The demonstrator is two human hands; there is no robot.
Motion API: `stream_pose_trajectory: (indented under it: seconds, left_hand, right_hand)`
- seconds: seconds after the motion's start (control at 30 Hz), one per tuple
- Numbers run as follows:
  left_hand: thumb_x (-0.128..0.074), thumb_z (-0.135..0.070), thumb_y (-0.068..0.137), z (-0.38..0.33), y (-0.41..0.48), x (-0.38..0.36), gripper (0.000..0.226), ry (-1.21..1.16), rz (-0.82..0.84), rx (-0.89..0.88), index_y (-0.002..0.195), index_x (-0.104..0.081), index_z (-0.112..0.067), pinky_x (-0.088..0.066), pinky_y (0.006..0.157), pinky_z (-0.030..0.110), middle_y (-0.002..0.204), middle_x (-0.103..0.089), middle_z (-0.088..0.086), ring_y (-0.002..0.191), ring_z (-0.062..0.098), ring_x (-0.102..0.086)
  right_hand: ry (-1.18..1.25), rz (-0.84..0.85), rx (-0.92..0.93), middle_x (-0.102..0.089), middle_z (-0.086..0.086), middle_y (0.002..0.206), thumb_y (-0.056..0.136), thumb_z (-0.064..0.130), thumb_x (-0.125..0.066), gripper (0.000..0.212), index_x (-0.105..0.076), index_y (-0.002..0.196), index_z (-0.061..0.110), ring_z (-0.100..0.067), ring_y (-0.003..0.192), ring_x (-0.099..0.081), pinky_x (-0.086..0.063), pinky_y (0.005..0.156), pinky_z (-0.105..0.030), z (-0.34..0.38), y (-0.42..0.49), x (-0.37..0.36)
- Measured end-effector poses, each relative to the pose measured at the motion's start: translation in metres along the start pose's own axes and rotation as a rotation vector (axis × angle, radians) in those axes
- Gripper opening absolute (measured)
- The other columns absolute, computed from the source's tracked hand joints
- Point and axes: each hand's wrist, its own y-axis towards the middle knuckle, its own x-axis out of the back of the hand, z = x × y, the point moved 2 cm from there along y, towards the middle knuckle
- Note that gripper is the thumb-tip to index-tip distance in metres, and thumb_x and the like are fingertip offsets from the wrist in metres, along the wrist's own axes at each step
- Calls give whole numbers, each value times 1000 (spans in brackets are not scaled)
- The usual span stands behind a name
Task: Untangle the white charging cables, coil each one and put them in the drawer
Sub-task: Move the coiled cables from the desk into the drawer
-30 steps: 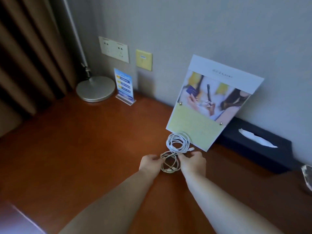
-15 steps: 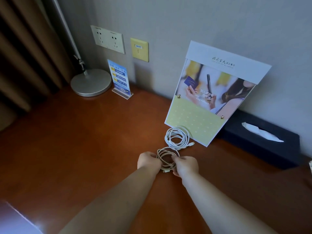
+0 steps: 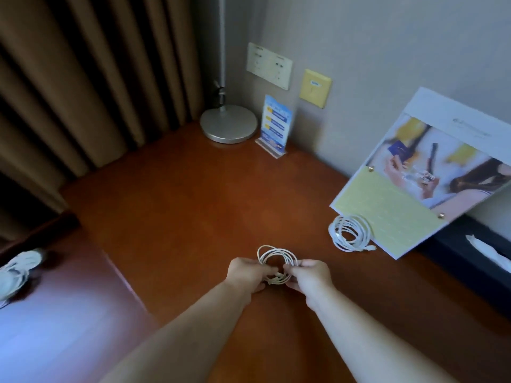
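A coiled white cable (image 3: 276,258) is held over the brown desk (image 3: 193,217) between both hands. My left hand (image 3: 246,273) pinches its left side and my right hand (image 3: 311,275) pinches its right side, with the plug end between them near the bottom of the loop. A second coiled white cable (image 3: 350,233) lies flat on the desk further right, touching the lower corner of a leaning calendar board (image 3: 409,189). No drawer is in view.
A lamp base (image 3: 229,125) and a small blue sign stand (image 3: 275,127) sit at the back by the wall sockets. A dark tissue box (image 3: 470,252) is at the right. Brown curtains hang at left. A white shoe (image 3: 16,269) lies on the floor beyond the desk's left edge.
The view has swung left. Both hands have drawn the held coil away from the second coil, which stays by the calendar board.
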Motion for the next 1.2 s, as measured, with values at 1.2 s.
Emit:
stream_pose_trajectory:
  seconds: [1.2]
  left_hand:
    - [-66, -38, 83, 161, 44, 416, 43, 93, -814, 29, 118, -52, -17, -40, 79, 28, 115, -52, 2, 105, 21, -56]
  right_hand:
    - [-837, 320, 449, -67, -7, 100, 73, 19, -77, 28, -71, 100, 16, -18, 85, -65, -53, 85, -32, -114, -100, -466]
